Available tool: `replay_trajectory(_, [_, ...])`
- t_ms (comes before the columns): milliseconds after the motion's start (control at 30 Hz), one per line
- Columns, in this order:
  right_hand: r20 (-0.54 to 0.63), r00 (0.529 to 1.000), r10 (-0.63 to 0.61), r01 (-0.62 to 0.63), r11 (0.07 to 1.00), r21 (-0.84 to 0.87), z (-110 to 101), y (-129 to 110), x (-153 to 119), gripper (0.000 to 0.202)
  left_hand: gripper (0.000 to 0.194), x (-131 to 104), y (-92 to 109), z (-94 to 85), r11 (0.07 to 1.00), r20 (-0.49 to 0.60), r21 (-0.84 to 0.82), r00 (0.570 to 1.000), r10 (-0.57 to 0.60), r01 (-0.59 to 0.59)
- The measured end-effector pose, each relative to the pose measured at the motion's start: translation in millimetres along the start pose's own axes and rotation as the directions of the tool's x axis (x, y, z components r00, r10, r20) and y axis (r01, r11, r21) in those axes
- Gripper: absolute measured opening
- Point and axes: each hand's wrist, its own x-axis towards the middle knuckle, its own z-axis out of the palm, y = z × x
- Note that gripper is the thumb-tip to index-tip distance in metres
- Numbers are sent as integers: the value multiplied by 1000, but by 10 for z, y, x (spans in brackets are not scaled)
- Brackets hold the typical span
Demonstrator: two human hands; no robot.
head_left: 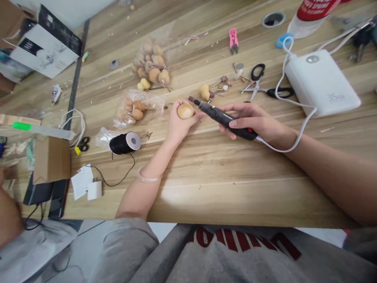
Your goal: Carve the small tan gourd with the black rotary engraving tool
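Note:
My left hand (179, 125) is closed around a smooth, pale tan rounded piece (185, 111), perhaps a small gourd or wood; its underside is hidden by my fingers. In my right hand (250, 121) lies a black rotary tool (222, 118), its brownish sanding tip (191, 99) pointing left, close to the rounded piece. Whether tip and piece touch I cannot tell. A white cable (294, 147) runs from the tool's rear over my right wrist to a white power bank (322, 84). Just beyond the tip sits a yellowish small gourd (204, 92) among loose grinding bits (222, 81).
Bags of small gourds (153, 65) (132, 110) lie beyond my left hand. Scissors (257, 84) and pink snips (233, 39) rest farther back. A black cord spool (125, 142) stands left, near a white adapter (94, 190). Another person's arm (10, 216) shows at far left.

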Motion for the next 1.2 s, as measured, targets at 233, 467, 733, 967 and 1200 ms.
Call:
replay_trajectory(233, [73,997,22,-20,999,-33,3,14,4,40,44,88,-115,-67,960,49,139,970,240,-245])
replay_trajectory(467, [28,999,25,-26,999,20,22,5,-2,36,44,92,-135,-76,977,83,64,977,195,-201])
replay_trajectory(733, [40,998,43,-44,999,13,17,-20,-5,34,42,107,-150,-79,975,111,50,972,209,-215])
replay_trajectory(967, [80,996,50,-48,999,-22,17,-31,-11,36,42,89,-111,-73,981,161,25,969,187,-194])
replay_trajectory(1200, [98,993,60,-57,998,-26,3,-39,-11,35,41,94,-117,-73,981,171,14,967,189,-194])
